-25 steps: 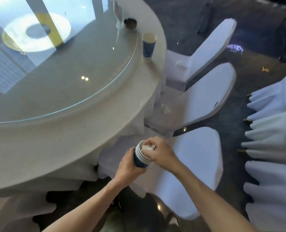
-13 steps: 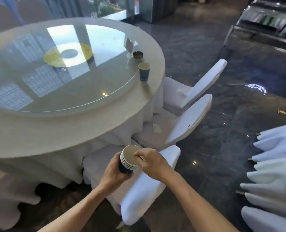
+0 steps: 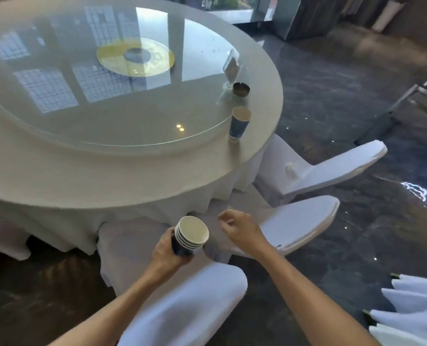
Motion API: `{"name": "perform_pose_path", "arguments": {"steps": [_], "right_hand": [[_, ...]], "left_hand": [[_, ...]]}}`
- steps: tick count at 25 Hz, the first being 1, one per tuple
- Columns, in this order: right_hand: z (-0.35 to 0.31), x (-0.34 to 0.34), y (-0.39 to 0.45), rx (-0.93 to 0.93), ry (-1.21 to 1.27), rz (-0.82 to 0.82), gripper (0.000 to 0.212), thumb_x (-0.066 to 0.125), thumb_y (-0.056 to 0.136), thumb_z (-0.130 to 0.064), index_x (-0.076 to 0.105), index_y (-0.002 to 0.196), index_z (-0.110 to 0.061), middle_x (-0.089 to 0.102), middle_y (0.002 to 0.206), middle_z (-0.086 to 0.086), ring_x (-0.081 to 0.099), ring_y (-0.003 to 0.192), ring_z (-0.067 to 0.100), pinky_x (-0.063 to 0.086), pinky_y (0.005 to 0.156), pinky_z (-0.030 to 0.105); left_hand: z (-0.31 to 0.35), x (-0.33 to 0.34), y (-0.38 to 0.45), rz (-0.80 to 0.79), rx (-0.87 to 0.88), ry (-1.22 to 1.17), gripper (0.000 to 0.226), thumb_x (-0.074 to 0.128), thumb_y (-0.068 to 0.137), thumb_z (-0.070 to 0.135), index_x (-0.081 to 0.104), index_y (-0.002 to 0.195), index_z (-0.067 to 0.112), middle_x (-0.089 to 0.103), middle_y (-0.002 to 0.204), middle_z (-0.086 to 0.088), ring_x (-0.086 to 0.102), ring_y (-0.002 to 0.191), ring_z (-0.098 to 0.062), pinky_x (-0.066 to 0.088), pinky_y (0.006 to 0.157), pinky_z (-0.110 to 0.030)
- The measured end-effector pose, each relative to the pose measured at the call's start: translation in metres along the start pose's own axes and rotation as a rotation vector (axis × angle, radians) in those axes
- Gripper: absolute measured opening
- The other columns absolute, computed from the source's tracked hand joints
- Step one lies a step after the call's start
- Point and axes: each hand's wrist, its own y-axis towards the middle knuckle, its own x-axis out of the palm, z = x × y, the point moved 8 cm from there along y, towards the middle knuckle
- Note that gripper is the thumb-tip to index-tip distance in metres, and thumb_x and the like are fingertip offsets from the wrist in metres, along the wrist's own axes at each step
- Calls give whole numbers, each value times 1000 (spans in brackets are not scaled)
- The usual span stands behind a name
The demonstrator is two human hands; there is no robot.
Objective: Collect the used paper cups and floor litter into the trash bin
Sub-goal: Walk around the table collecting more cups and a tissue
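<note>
My left hand grips a nested stack of several blue paper cups, tilted with the open mouth toward the camera. Just right of the stack, my right hand hovers with loosely curled fingers and nothing in it, a small gap apart from the cup rim. One more blue paper cup stands upright on the round table near its right edge. A crumpled white tissue lies on the seat of the far chair. No trash bin is in view.
A small dark ashtray and a clear card stand sit on the glass turntable behind the cup. White-covered chairs crowd the table's right side, one directly under my arms. More draped chairs stand at lower right on the dark glossy floor.
My right hand has come off the top of the cup stack and moved right. The view has risen, showing more of the table.
</note>
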Motion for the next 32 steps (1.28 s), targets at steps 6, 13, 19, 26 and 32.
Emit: {"name": "perform_pose_path", "arguments": {"steps": [6,13,19,26,32], "right_hand": [[75,-18,93,60,-195,-207,44,64,94,-30,59,137,-21,55,138,5,56,119,18,47,95,29],[178,-18,208,33,-378,-486,70,67,88,-30,41,153,-23,44,150,15,50,133,34,47,106,42],[242,22,269,-82,-563,-574,82,69,89,-27,25,158,-30,13,166,17,22,147,44,36,113,47],[298,126,343,-169,-612,-569,76,63,96,-42,22,160,-34,5,171,9,8,155,40,33,116,54],[362,169,329,-170,-800,-780,57,58,94,-19,42,149,-23,39,145,14,54,127,38,49,100,43]], "left_hand": [[0,31,36,29,-129,15,73,90,67,16,57,129,33,68,115,12,65,111,-16,47,81,-25],[17,105,72,180,-304,-1,76,90,71,19,51,133,38,64,116,17,63,108,-13,42,71,-8],[5,161,109,263,-417,-82,80,93,67,23,51,132,41,68,123,16,64,114,-13,53,87,-29],[-57,202,165,288,-493,-91,83,90,68,28,50,140,35,64,135,6,61,125,-18,54,101,-43],[-74,221,177,273,-484,-115,81,87,64,30,52,137,31,65,133,6,62,124,-18,54,103,-46]]}}
